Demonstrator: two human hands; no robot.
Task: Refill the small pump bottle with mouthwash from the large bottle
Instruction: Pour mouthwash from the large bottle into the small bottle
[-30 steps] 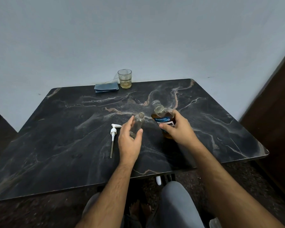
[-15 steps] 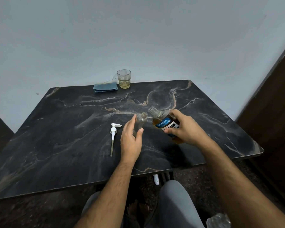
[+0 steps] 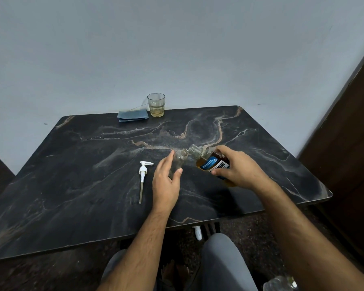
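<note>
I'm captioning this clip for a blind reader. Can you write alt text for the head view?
A right hand tilts a large bottle toward a small bottle held by the left hand. A pump lies on the dark table.

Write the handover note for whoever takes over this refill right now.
Left hand holds the small clear bottle upright on the table.
Right hand grips the large mouthwash bottle, tilted, its open neck beside the small bottle's mouth.
Pump head lies on the table, left of the hands.
Done: both bottles open.
Left: pour; no liquid visible in the small bottle. Then refit the pump.
</note>
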